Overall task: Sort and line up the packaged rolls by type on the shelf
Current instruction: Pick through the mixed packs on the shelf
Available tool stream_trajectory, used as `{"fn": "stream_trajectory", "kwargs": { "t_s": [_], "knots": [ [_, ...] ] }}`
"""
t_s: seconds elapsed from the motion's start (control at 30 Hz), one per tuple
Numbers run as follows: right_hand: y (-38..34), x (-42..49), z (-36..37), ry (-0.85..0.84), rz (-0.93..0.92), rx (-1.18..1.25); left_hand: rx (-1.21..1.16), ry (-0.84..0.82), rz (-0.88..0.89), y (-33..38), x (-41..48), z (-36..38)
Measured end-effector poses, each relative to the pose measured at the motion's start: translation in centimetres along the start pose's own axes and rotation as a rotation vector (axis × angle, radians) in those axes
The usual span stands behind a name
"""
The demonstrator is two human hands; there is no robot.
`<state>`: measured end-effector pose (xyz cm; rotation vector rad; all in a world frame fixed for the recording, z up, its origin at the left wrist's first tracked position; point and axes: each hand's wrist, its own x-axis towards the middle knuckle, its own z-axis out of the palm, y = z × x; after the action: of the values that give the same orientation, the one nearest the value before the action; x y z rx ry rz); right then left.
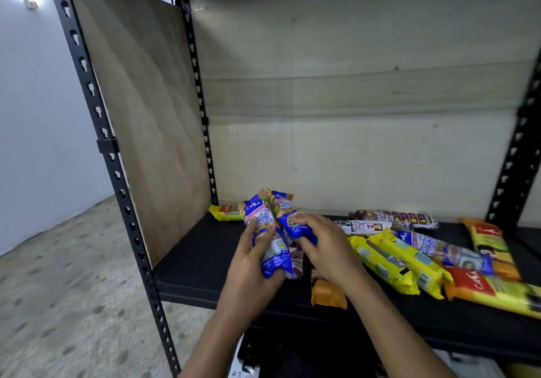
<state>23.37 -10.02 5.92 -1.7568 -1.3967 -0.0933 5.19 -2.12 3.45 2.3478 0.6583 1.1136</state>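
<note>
1. The left hand [251, 263] reaches in over the black shelf [199, 248] from below, fingers wrapped around a blue packaged roll [265, 232] held upright above the shelf's left part.
2. The right hand [319, 246] grips a second blue roll [288, 219], tilted, touching the first near their tops.
3. Both wrappers read "CASA" and "Singlet Handle".
4. More rolls lie loose to the right: two yellow ones [398, 260], a dark one [398, 218] printed "Draw String Bag", an orange one [491, 248].

Glossy plastic rolls [392, 263], matt black shelf [205, 254], wooden side panel [140, 108].
</note>
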Motion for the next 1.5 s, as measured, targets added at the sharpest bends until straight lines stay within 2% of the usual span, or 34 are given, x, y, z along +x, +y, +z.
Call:
{"fn": "stream_trajectory", "kwargs": {
  "t_s": [0.37, 0.7, 0.83, 1.0, 1.2, 1.3, 1.5],
  "knots": [
    [6.7, -7.5, -10.2, 0.167, 0.185, -0.189, -0.095, -0.296, 0.142, 6.5, 2.9, 8.2],
    [9.5, -9.5, -11.2, 0.282, 0.246, -0.331, -0.117, -0.523, 0.211, 7.9, 7.7, 15.4],
    [9.4, -9.9, -10.7, 0.258, 0.271, -0.271, -0.199, -0.499, 0.191, 7.4, 7.8, 16.5],
    [9.4, -10.1, -10.4, 0.294, 0.316, -0.199, -0.159, -0.500, 0.236, 7.2, 7.6, 16.3],
    [7.7, -9.8, -10.2, 0.276, 0.323, -0.265, -0.123, -0.465, 0.265, 7.1, 7.4, 15.0],
    [6.1, -9.4, -10.2, 0.302, 0.241, -0.326, -0.116, -0.430, 0.250, 6.3, 7.3, 13.5],
    [1.6, -8.0, -7.8, 0.303, 0.046, -0.258, -0.010, -0.307, 0.188, 2.9, 6.9, 8.4]
  ]
}}
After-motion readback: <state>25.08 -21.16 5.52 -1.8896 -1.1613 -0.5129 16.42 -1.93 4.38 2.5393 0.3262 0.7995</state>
